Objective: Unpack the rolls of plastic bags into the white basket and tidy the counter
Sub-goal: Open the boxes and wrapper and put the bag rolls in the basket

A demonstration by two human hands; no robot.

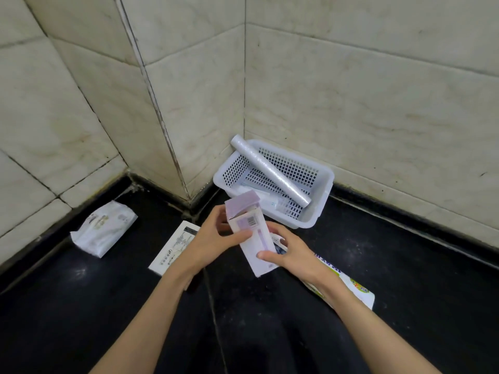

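A white perforated basket (322, 201) sits in the tiled corner on the black counter. A long clear roll of plastic bags (270, 170) lies slanted across it, its upper end sticking over the rim. Some flat white packets lie on the basket floor. Both hands hold a white and lilac carton (249, 230) just in front of the basket. My left hand (213, 238) grips its upper part near the opened flap. My right hand (289, 252) holds its lower end.
A flat white box with printed diagrams (175, 247) lies under my left wrist. A white soft pack (104, 229) rests by the left wall. A colourful printed box (351, 287) lies beneath my right forearm. Tiled walls close in the back.
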